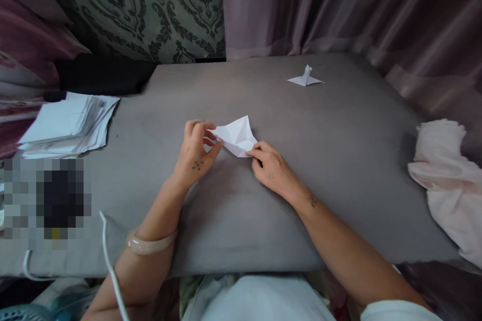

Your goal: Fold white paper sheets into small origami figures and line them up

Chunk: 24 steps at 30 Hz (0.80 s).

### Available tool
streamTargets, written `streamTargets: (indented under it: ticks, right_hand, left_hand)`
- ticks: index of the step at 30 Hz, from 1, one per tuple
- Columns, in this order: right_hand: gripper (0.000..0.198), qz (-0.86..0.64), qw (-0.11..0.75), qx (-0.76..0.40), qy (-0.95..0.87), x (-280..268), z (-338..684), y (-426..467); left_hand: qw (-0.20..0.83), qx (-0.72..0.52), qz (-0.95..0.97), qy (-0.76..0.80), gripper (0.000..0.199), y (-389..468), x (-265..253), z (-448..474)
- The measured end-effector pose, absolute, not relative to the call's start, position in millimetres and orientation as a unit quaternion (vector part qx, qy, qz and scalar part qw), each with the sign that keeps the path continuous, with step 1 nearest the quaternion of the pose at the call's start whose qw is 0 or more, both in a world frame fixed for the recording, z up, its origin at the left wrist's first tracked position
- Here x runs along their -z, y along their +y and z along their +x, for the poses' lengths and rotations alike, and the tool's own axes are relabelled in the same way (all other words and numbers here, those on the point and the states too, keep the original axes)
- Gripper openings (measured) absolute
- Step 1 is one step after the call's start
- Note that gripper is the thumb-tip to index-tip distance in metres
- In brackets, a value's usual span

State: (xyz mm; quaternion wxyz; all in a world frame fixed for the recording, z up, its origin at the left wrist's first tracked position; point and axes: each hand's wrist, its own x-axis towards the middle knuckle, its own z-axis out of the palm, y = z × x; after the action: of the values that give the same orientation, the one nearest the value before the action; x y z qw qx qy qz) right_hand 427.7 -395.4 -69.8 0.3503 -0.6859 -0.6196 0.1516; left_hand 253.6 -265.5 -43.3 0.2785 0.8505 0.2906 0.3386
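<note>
Creased paper (238,136), middle of surface (241,220).
Left hand (194,149) pinches paper's left corner; right hand (273,165) pinches its near-right edge. Paper stack (64,120) at surface's left, folded figure (306,79) toward far edge, pale cloth (444,160) right, all well apart.

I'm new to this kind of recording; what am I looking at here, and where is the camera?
There is no machine here: these are a person's bare left hand and right hand. The single picture comes from a camera worn on the head, looking forward and down. Both hands hold a creased piece of white paper by its edges. On the grey surface, a winged folded-paper figure stands farther off, a stack of paper sheets lies left, and pale pink cloth lies right.
</note>
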Motion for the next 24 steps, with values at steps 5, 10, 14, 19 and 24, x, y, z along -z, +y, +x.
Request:
streamTargets:
  ticks: [5,10,14,19,24]
  right_hand:
    - [0.037,-0.681,0.330,-0.143,-0.638,69,428,-397]
    - [0.040,-0.681,0.317,-0.148,-0.644,68,427,-398]
    - [0.042,-0.677,0.307,-0.155,-0.651,64,428,-398]
    - [0.033,-0.682,0.325,-0.176,-0.631,62,428,-396]
    - [0.024,-0.689,0.377,-0.204,-0.584,67,428,-394]
  left_hand:
    - [0.301,-0.207,0.879,0.306,0.008,-261,47,253]
    - [0.324,-0.175,0.890,0.269,0.014,-268,45,258]
    - [0.336,-0.171,0.892,0.250,0.019,-271,46,261]
    - [0.320,-0.159,0.905,0.232,0.020,-273,52,265]
    - [0.295,-0.149,0.912,0.243,0.018,-275,52,267]
